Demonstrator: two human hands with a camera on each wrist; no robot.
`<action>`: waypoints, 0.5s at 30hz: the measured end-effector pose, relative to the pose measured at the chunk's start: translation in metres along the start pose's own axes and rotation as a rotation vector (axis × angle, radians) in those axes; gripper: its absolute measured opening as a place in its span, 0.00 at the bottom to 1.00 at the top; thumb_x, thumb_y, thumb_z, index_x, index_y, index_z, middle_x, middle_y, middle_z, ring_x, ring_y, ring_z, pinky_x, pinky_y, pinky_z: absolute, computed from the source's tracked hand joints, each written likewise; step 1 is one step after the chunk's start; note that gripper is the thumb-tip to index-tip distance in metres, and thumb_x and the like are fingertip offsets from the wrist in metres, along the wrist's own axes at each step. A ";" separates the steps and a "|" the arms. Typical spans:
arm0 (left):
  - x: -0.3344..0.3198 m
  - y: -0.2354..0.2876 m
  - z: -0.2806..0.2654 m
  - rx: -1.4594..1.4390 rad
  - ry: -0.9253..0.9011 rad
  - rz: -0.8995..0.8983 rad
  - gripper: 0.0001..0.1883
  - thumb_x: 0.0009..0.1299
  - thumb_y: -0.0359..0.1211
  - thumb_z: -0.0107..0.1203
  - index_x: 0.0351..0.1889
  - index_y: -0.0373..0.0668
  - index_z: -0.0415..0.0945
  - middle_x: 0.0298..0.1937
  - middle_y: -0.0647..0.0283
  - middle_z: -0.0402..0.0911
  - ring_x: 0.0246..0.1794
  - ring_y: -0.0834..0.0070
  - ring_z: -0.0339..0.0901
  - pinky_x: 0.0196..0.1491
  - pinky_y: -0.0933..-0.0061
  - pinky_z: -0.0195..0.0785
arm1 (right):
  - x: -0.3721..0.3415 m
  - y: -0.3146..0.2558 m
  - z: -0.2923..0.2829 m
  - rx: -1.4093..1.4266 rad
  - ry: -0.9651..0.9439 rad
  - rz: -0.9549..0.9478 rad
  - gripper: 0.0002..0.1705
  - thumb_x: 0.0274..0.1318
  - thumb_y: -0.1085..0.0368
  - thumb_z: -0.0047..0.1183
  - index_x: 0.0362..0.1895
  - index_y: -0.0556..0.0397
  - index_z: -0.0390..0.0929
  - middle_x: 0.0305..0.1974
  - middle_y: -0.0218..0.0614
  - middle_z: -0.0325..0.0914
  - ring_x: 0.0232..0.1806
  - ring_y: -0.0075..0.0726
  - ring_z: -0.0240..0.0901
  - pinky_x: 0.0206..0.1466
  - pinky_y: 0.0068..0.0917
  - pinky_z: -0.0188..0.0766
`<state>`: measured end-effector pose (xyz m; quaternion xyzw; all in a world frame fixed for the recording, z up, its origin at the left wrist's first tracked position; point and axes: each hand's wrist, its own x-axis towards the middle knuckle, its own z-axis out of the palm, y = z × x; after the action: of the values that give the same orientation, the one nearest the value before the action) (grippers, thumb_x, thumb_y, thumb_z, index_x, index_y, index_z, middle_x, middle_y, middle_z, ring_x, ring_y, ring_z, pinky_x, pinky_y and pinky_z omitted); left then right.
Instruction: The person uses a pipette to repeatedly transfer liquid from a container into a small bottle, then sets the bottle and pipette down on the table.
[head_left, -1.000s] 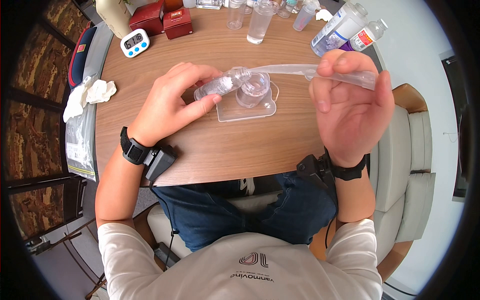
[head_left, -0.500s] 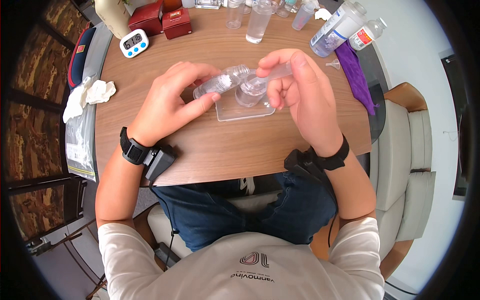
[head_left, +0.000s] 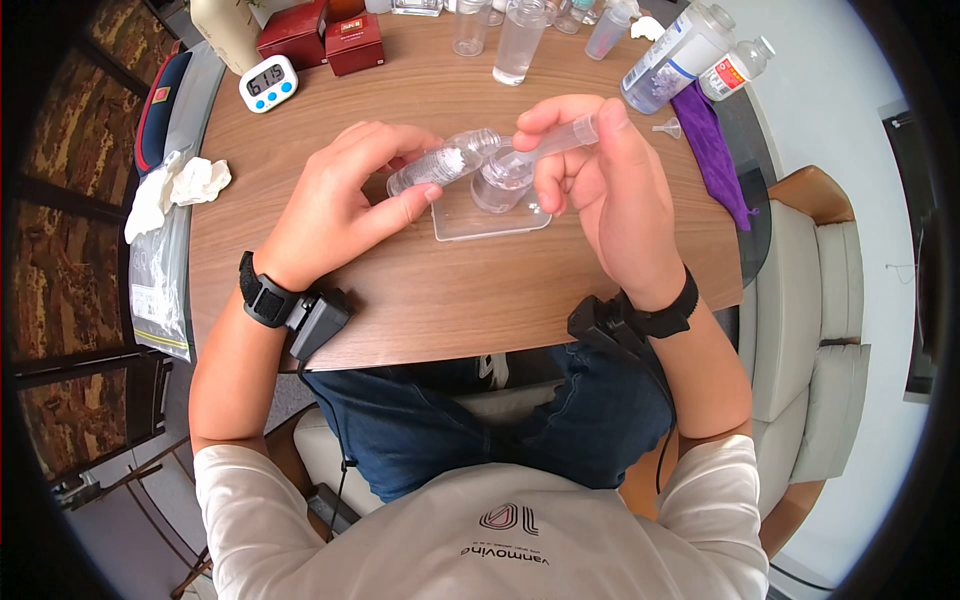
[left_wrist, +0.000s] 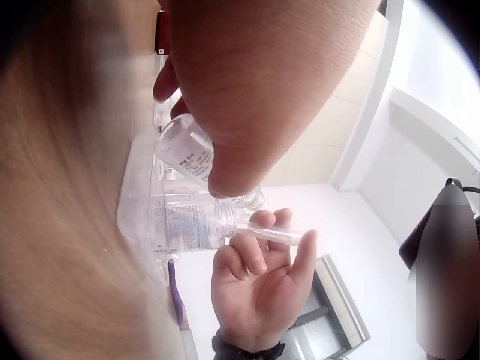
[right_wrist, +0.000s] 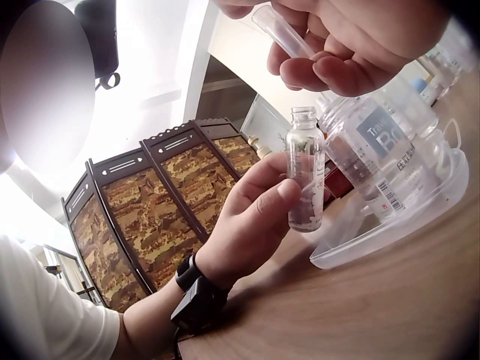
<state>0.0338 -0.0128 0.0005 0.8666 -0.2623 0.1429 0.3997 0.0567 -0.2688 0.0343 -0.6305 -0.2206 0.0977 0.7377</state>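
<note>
My left hand holds a small clear bottle on the table, with white bits and fine print on its wall. Its uncapped neck leans toward a larger clear bottle, which stands open in a shallow clear plastic tray. Blue lettering shows on that larger bottle in the right wrist view. Over its mouth, my right hand pinches a translucent plastic dropper between its fingers. The dropper slants down, its thin lower end at the bottle's mouth.
At the back stand clear bottles and red boxes. A white timer sits back left, crumpled tissues at the left edge. Back right are a large labelled bottle, a purple cloth and a small clear funnel.
My right hand has swung left from the table's right side, turning the dropper from nearly level to slanting down at the larger bottle's mouth. The left hand and its bottle stay put.
</note>
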 end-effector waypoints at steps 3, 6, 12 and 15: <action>0.000 0.000 0.000 -0.003 0.002 -0.001 0.18 0.67 0.34 0.68 0.52 0.38 0.82 0.40 0.59 0.82 0.41 0.67 0.79 0.45 0.68 0.72 | 0.000 -0.003 0.000 0.010 -0.004 0.023 0.29 0.82 0.49 0.32 0.53 0.62 0.77 0.42 0.33 0.78 0.30 0.18 0.68 0.36 0.18 0.64; 0.000 0.000 0.000 -0.007 0.007 0.001 0.18 0.66 0.34 0.68 0.52 0.38 0.82 0.40 0.59 0.82 0.41 0.66 0.79 0.45 0.68 0.72 | -0.002 -0.005 0.003 -0.002 -0.011 0.031 0.27 0.81 0.53 0.32 0.53 0.63 0.78 0.41 0.34 0.77 0.30 0.17 0.67 0.36 0.19 0.64; 0.000 0.001 0.000 -0.008 0.004 0.006 0.18 0.66 0.34 0.68 0.52 0.37 0.82 0.39 0.58 0.82 0.41 0.66 0.79 0.46 0.67 0.72 | -0.005 -0.006 0.007 -0.112 -0.010 -0.017 0.26 0.80 0.56 0.33 0.52 0.64 0.79 0.40 0.34 0.76 0.30 0.17 0.63 0.38 0.17 0.64; 0.000 0.002 -0.001 -0.011 0.002 0.003 0.18 0.66 0.34 0.68 0.52 0.37 0.81 0.39 0.58 0.82 0.41 0.65 0.79 0.46 0.67 0.72 | -0.004 -0.005 0.008 -0.113 -0.012 -0.021 0.26 0.80 0.56 0.33 0.52 0.64 0.80 0.40 0.34 0.76 0.30 0.17 0.63 0.38 0.17 0.64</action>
<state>0.0330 -0.0131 0.0020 0.8639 -0.2640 0.1431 0.4043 0.0487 -0.2649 0.0388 -0.6683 -0.2368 0.0811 0.7005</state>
